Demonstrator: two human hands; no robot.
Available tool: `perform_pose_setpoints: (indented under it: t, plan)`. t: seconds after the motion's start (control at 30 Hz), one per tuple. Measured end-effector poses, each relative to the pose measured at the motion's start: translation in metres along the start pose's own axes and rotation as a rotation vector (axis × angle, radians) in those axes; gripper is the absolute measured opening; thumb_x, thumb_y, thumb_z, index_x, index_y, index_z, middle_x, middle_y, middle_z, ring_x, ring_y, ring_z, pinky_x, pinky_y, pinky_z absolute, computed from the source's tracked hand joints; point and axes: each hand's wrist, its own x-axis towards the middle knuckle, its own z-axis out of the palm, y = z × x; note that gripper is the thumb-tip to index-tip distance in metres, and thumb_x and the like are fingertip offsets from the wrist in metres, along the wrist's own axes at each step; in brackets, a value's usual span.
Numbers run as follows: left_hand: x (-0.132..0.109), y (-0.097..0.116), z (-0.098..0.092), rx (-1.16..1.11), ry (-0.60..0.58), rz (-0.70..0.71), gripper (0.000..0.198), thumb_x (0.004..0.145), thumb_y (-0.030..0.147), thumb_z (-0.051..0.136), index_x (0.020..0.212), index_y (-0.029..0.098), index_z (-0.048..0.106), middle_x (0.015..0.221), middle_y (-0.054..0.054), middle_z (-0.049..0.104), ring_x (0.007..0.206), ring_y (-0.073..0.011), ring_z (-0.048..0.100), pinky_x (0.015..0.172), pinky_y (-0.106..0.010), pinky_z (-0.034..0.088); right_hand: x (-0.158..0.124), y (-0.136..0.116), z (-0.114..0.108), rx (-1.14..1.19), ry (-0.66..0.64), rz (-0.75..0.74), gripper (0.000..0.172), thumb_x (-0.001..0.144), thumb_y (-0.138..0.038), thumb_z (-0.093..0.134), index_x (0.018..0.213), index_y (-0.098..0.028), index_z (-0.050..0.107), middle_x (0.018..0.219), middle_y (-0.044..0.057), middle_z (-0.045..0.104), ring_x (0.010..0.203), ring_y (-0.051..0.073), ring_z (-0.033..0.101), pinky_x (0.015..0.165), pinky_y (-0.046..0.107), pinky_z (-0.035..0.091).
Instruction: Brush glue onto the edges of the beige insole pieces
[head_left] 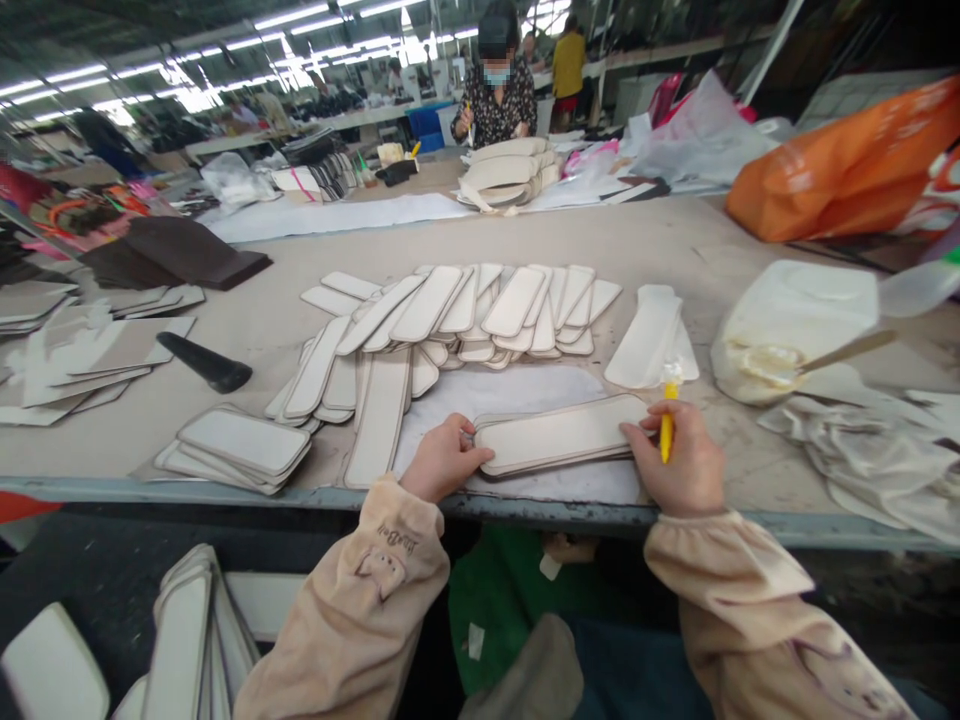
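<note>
A small stack of long white panels (559, 434) with rounded corners and dark edges lies in front of me at the table's near edge. My left hand (448, 455) pinches its left end, thumb on top. At the right end, my right hand (681, 458) presses thumb and fingers against the panels. That same hand also carries a yellow-handled brush (667, 425), upright between the fingers, its tip whitish. Just beyond the brush lie several fanned white pieces (643, 335). A large heap of similar panels (431, 310) spreads behind the stack.
On the right, a cut-open white jug (795, 320) holds whitish paste and a flat stick (847, 352). A black tool (204, 362) and a smaller panel pile (240, 440) lie left. Opposite, a masked person (499, 95) works behind stacked pieces (510, 165). An orange bag (840, 165) sits far right.
</note>
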Motion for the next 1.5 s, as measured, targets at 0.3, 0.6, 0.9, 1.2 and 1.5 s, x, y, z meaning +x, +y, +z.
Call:
perform_pose_setpoints:
  t: [0.3,0.6,0.9,1.2,1.5]
  plan:
    - [-0.003,-0.001,0.001,-0.057,-0.006,0.018,0.028,0.071,0.032,0.067,0.092,0.022,0.052,0.061,0.007,0.059,0.061,-0.0143,0.057,0.06,-0.025,0.036,-0.001,0.001,0.003,0.018,-0.006,0.021,0.034,0.075,-0.041,0.065,0.101,-0.022,0.054,0.081,0.001,0.066,0.073,0.021,0.064,0.068,0.034,0.047]
    - [-0.005,0.009,-0.003,0.1,-0.043,0.029,0.045,0.073,0.043,0.062,0.112,0.023,0.052,0.068,0.006,0.061,0.066,-0.0175,0.06,0.063,-0.027,0.037,0.001,-0.006,0.0,0.097,0.024,0.04,0.029,0.079,-0.035,0.058,0.102,-0.021,0.048,0.086,0.003,0.063,0.072,0.018,0.061,0.069,0.033,0.05]
    - [-0.003,0.005,0.0,0.131,-0.06,0.047,0.044,0.075,0.045,0.056,0.114,0.023,0.056,0.069,0.005,0.061,0.064,-0.0153,0.058,0.064,-0.026,0.037,0.002,-0.006,-0.002,0.094,0.012,0.052,0.028,0.078,-0.032,0.059,0.101,-0.021,0.047,0.084,0.003,0.062,0.078,0.019,0.063,0.074,0.035,0.051]
    - [-0.003,0.009,-0.001,0.184,-0.06,0.047,0.044,0.076,0.046,0.056,0.113,0.022,0.056,0.07,0.005,0.062,0.065,-0.0157,0.059,0.063,-0.026,0.038,0.005,-0.009,0.0,0.084,0.017,0.032,0.024,0.079,-0.029,0.057,0.1,-0.022,0.048,0.088,0.005,0.063,0.081,0.02,0.063,0.072,0.035,0.051]
    - [-0.003,0.012,-0.001,0.209,-0.087,0.03,0.044,0.076,0.047,0.054,0.113,0.023,0.056,0.072,0.004,0.064,0.066,-0.0168,0.061,0.064,-0.027,0.038,0.004,-0.013,-0.004,-0.08,-0.016,-0.027,0.019,0.084,-0.026,0.055,0.103,-0.021,0.053,0.094,0.007,0.066,0.085,0.024,0.063,0.071,0.036,0.051]
